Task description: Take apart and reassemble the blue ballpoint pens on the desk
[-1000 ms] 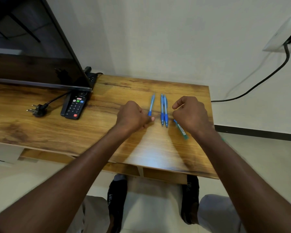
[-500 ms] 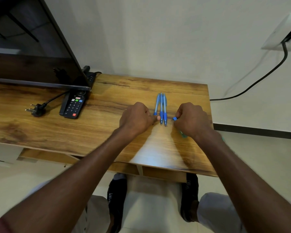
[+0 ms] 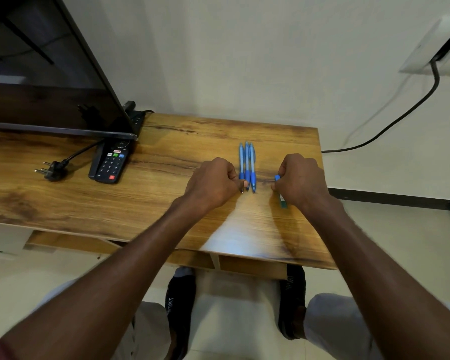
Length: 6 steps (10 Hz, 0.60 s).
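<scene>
Three blue ballpoint pens lie side by side on the wooden desk, tips toward me. My left hand is curled beside them, its thumb and finger pinching the tip end of the leftmost pen. To the right, my right hand grips a fourth pen, a blue-green one; its blue end shows at my fingers and its green end sticks out below my palm. Most of that pen is hidden by the hand.
A black remote control lies left of the pens under the edge of a dark TV screen. A loose black plug and a power strip sit near it. The desk's right edge is close to my right hand.
My left hand slid the leftmost pen rightward until it lies against the other two. My right hand closed around the fourth pen and raised its blue end.
</scene>
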Motion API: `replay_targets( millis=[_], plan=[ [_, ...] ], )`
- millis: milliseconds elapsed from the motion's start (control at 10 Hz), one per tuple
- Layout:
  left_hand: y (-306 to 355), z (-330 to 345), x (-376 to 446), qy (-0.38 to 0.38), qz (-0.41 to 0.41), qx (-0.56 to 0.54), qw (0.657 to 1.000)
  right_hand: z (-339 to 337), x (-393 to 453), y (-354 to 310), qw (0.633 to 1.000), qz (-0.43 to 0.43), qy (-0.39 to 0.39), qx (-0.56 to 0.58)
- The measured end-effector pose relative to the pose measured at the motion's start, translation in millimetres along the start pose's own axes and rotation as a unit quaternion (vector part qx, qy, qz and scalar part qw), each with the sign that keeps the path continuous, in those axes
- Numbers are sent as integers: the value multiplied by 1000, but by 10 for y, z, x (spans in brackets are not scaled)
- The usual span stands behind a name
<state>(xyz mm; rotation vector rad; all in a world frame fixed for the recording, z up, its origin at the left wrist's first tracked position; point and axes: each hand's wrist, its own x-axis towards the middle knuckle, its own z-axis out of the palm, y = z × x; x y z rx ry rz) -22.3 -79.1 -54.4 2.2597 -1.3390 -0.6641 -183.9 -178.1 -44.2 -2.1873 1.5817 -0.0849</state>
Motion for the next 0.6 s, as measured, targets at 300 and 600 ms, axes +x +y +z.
replay_targets(
  millis=[300, 600],
  plan=[
    [17, -59, -23, 5, 8, -21, 1000, -32, -8, 33, 1000, 1, 1, -26],
    [-3, -193, -106, 121, 92, 90, 984, -278, -119, -109, 959, -111, 241, 99]
  ],
)
